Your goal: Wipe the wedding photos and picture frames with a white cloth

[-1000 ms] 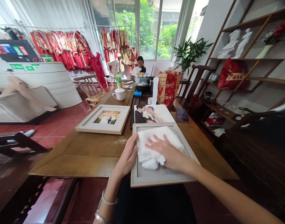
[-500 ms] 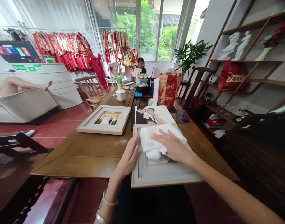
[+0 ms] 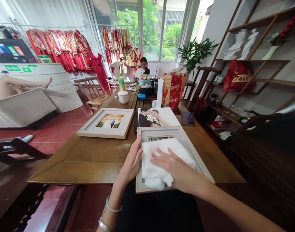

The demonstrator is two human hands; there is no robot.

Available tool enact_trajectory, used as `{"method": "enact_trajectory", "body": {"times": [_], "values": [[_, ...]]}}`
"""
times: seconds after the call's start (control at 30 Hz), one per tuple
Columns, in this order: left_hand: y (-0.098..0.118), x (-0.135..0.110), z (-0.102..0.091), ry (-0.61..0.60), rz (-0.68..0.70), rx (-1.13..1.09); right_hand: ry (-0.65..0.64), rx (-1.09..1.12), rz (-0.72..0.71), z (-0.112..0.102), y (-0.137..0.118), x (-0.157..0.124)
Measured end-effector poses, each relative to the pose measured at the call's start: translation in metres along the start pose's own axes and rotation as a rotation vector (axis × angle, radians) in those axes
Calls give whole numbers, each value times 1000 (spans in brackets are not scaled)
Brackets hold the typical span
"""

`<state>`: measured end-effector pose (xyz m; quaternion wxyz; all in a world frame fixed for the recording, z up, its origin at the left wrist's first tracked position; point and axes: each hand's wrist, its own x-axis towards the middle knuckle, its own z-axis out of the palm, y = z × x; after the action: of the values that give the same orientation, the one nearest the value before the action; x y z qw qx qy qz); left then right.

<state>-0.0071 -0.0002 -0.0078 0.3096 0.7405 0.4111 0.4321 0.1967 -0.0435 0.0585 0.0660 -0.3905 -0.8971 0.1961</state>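
A light wood picture frame (image 3: 176,129) with a white mat lies tilted toward me, its near end past the table edge above my lap. My left hand (image 3: 131,159) holds its left side, the thumb and fingers along the rim. Pressed on the glass under my right hand (image 3: 170,164) is a bunched white cloth (image 3: 149,154). The fingers are spread over the cloth, and the thumb is hidden. Most of the framed picture is covered; a dark green strip shows at its top. Just beyond lies an unframed couple photo print (image 3: 170,116).
A second framed photo (image 3: 89,130) lies left on the wooden table (image 3: 89,161). Farther back are a lidded white cup (image 3: 123,96), a green bottle (image 3: 121,82), a paper bag (image 3: 173,91) and a seated person (image 3: 142,72). Shelves (image 3: 253,61) stand at right.
My right hand has slid the cloth toward me and slightly left, from the frame's upper part to its near edge. The picture's top strip is now uncovered. My left hand stays on the rim.
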Motion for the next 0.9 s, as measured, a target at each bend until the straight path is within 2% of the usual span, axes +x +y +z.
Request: {"method": "enact_trajectory", "body": {"times": [0.13, 0.23, 0.33, 0.43, 0.53, 0.7, 0.8, 0.9], "values": [[0, 0, 0, 8, -19, 0, -76, 121, -112, -8, -17, -24], [0, 1, 0, -4, -14, 7, -114, 194, -120, -25, -18, -45], [1, 0, -2, -15, -23, -3, -66, 198, -16, -38, -5, -67], [2, 0, -3, -30, -24, -22, 39, 105, 145, -41, 21, -79], [1, 0, -3, -39, -8, -37, 95, -80, 250, -37, 53, -68], [-1, 0, -2, -36, 0, -42, 277, -320, 369, -31, 96, -18], [-1, 0, -2, -31, -9, -37, 290, -344, 378, -29, 99, -2], [-1, 0, -1, -22, -15, -30, 232, -315, 364, -23, 84, -15]]}}
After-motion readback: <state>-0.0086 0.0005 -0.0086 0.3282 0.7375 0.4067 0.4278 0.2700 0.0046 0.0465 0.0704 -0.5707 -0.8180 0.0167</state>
